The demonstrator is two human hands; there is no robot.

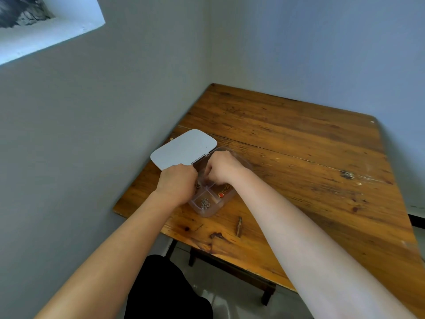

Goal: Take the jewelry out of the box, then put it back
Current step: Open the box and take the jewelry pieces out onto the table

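Resting open on the desk [299, 143], clear compartmented box [226, 199] holding light, tangle-prone chain jewelry [205, 203]; pinch by chain; both hands [177, 183] inside, fingers curled, hold indiscernible.

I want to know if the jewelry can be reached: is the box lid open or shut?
Open. The white lid is swung back flat onto the table, exposing the clear box compartments.

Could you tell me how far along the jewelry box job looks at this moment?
Done: the white lid is swung open. In hand: both the left hand and right hand are down in the clear box; what the fingers hold is hidden. A silver chain and a red pendant lie in compartments, nothing on the table. Whether this is removal or return is unclear.
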